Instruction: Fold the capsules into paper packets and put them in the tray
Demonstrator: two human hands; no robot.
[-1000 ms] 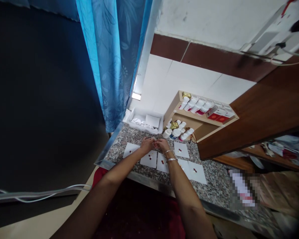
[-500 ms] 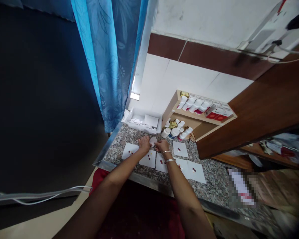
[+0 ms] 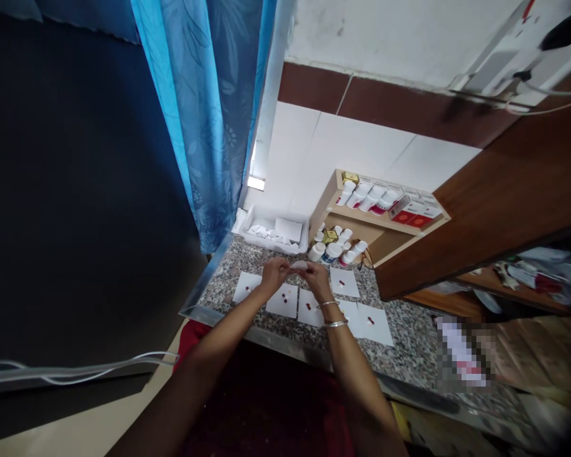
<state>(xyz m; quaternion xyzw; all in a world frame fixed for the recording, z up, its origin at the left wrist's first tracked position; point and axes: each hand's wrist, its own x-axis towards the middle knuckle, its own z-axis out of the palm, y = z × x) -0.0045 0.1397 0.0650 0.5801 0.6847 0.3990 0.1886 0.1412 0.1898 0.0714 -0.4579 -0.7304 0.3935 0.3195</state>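
Between my two hands a small piece of white paper (image 3: 299, 264), partly folded, is held just above the counter. My left hand (image 3: 275, 273) pinches its left end. My right hand (image 3: 316, 279), with bangles on the wrist, pinches its right end. Below and around them several white paper squares lie on the granite counter, each with a few small dark red and pale pills. One paper square (image 3: 282, 301) is under my left hand, and another paper square (image 3: 344, 283) lies to the right of my right hand. My right forearm partly covers the middle squares.
A plastic tray (image 3: 250, 239) with folded white papers stands at the back against the tiled wall. Beside it a wooden shelf (image 3: 336, 206) holds white bottles and boxes; several bottles stand in its lower part. A blue curtain (image 3: 202, 127) hangs left of the counter.
Both hands have lifted slightly, with the paper between them now held out by both ends. The right hand has shifted a little to the right. The paper squares stay in place.
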